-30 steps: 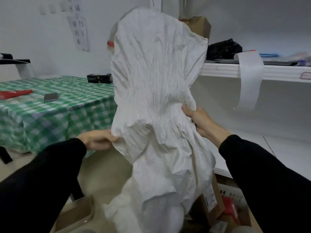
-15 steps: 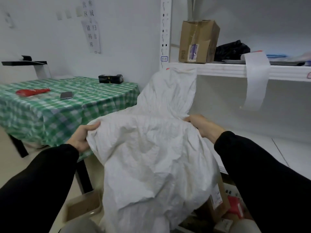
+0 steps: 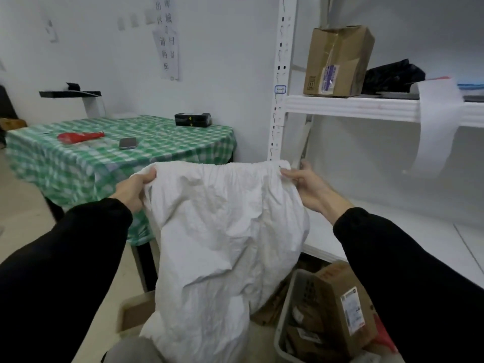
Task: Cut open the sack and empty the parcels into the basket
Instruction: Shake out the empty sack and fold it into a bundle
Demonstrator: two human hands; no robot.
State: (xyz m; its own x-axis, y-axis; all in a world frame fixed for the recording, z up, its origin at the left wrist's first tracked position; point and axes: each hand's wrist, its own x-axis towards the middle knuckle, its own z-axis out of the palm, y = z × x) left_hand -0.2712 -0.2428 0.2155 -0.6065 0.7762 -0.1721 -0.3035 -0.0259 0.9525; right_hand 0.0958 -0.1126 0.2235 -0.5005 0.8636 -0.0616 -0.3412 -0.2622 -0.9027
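1. Several cardboard parcels fill the grey basket at lower right; we see one with a printed label standing tilted against the basket's near side.
2. Both our arms reach forward in black sleeves, the left hand and right hand raised level, well apart.
3. Each hand's fingers are closed, pinching a top corner of the white sack, which hangs limp and crumpled between them, just left of the basket.
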